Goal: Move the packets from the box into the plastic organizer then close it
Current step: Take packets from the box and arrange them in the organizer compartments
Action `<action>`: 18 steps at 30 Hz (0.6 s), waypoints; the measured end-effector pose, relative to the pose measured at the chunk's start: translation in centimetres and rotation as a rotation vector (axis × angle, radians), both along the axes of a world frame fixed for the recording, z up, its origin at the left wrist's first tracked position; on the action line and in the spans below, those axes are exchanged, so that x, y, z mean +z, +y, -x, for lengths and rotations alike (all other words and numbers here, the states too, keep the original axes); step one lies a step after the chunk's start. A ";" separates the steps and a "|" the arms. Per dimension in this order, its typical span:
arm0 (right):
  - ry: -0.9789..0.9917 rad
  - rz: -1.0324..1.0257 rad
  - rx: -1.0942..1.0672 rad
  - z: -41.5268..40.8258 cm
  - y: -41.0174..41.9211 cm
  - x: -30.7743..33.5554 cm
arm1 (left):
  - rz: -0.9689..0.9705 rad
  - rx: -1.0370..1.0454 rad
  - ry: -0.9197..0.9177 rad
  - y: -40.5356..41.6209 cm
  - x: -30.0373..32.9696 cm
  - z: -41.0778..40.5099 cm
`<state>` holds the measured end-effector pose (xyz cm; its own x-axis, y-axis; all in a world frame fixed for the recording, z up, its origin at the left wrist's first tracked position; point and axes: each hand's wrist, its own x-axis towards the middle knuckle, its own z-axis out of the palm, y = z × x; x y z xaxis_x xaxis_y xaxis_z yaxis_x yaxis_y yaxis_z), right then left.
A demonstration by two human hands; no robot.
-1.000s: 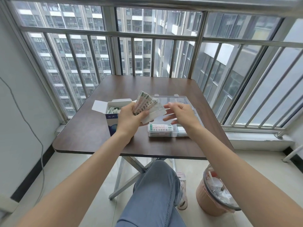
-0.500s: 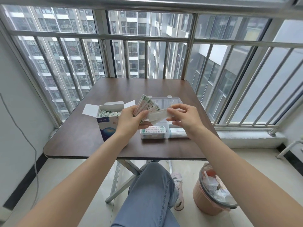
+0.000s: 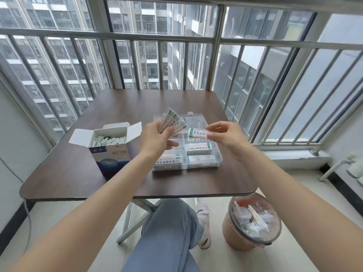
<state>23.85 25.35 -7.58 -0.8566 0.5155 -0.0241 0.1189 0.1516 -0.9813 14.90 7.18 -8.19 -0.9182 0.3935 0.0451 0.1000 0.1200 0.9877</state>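
The task looks partly done: the clear plastic compartmented organizer, lying open on the dark brown table, already holds white-and-green packets in three of its near compartments, while its far compartments appear bare. The white and blue cardboard box, standing with its flaps up just left of the organizer, is still well stocked with packets on edge, so a good deal of moving seems left, and the closing has not begun; the transparent lid lies back flat behind the tray. The left hand grips a fanned bunch of packets, thumb pressed over their lower ends, held above the organizer's far left part. The right hand pinches a single packet by its right end between thumb and fingers, holding it level over the right-hand column of compartments, clear of the tray. The packets are thin, flat, oblong paper wrappers, white with green end bands and dark print, too small to read.
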 end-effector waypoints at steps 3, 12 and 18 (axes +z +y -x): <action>-0.066 -0.157 0.008 0.6 0.9 -0.9 | 0.114 0.003 0.087 0.8 -0.6 0.7; -0.188 -0.480 0.067 1.9 0.8 -2.2 | 0.317 -0.085 0.176 3.7 -1.5 1.5; -0.192 -0.679 0.146 2.4 0.3 -2.7 | 0.419 -0.150 0.201 4.1 -1.9 1.6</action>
<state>21.50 25.64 -10.30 -0.9305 0.3511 0.1039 0.2121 0.7481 -0.6288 13.33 11.29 -10.05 -0.8395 0.5428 0.0250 0.3303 0.4733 0.8166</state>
